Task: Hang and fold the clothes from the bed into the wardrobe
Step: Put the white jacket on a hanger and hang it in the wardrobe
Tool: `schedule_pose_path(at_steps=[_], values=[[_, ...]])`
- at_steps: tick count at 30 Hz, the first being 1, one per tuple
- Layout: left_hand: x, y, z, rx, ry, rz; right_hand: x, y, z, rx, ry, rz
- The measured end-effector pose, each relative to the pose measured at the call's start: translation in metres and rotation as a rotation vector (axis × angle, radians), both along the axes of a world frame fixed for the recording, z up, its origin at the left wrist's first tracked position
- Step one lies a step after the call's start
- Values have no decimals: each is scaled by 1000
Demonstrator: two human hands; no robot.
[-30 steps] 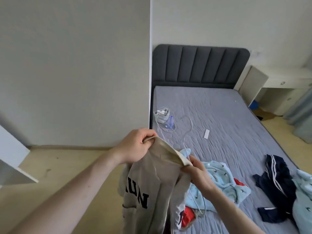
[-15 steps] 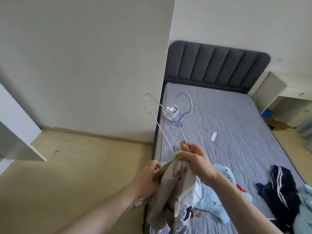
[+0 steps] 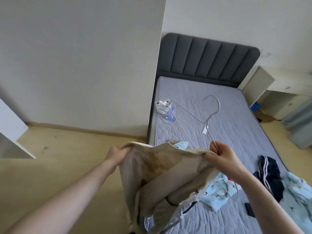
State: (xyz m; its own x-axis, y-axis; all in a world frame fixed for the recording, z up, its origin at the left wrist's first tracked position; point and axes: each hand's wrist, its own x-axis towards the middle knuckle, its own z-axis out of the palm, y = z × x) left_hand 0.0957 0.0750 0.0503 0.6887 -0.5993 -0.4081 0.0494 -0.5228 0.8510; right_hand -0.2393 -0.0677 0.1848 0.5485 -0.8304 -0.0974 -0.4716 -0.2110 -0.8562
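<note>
Hanging step under way. Left hand (image 3: pixel 119 153) grips the beige shirt (image 3: pixel 157 168) edge at 9 o'clock; right hand (image 3: pixel 221 155) grips the opposite edge plus wire hanger (image 3: pixel 206 119), which rises toward 12 above the bed (image 3: pixel 219 98). Next: likely feed the hanger into the shirt.

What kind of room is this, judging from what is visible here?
Most likely a bedroom in a home. A bed with a padded grey headboard fills the right side, loose clothes such as a navy garment lie on it, and a pale desk-like unit stands beside it.
</note>
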Motion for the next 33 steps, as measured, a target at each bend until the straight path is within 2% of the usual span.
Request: schedule_pose_path(at_steps=[3, 7, 10, 13, 16, 21, 27, 30, 33], values=[[18, -10, 39, -167, 62, 71, -17, -8, -23, -85, 145, -52], [34, -13, 77, -335, 61, -24, -23, -12, -49, -141, 232, -91], [42, -8, 100, -321, -21, -212, -20, -16, -60, -191, 288, -119], [48, 2, 111, -198, -160, -405, -18, -18, -64, -211, 320, -123], [50, 13, 119, -159, -174, -493, -16, -21, -67, -220, 354, -120], [42, 21, 134, -304, -160, -470, -6, -19, -75, -170, 351, -148], [31, 20, 145, -296, -232, -447, 9, -4, -83, -174, 404, -101], [31, 21, 152, -334, -251, -390, 12, 3, -79, -198, 343, -65], [38, 22, 154, -344, -171, -359, 8, -2, -77, -187, 266, -89]])
